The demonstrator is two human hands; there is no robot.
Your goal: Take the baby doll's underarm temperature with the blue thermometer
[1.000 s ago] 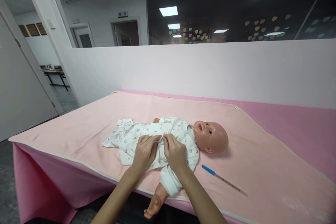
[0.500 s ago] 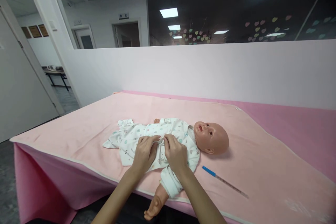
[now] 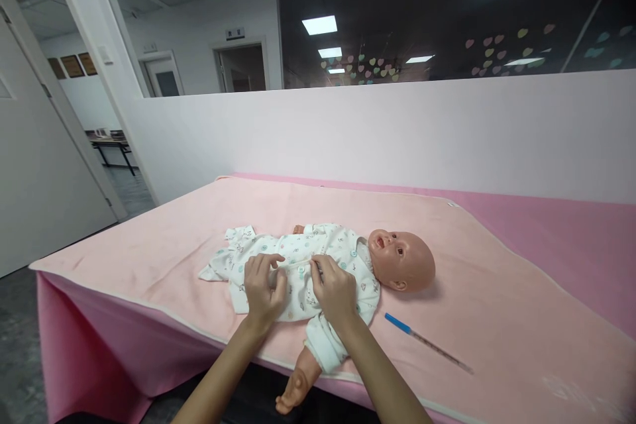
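A baby doll (image 3: 402, 261) lies on its back, head to the right, in a white patterned outfit (image 3: 298, 298) with one arm sticking out over the table's front edge. My right hand (image 3: 334, 288) pinches the outfit's front edge at the chest, thumb and fingers together. To its left, my left hand (image 3: 265, 286) rests over the lower belly of the outfit, its fingers curled but apart from the thumb, holding nothing that I can see. A snap or button shows on the cloth between the hands.
A pink blanket (image 3: 169, 232) covers the table. Right of the doll lies a thin stick with a blue handle (image 3: 398, 323). Behind the table stands a white partition (image 3: 377, 139) with a window above. A door (image 3: 44, 146) is at the left.
My left hand has let go of the cloth near my right hand and moved left, its fingers parting. My right hand has stayed at the chest. The view has shifted slightly.
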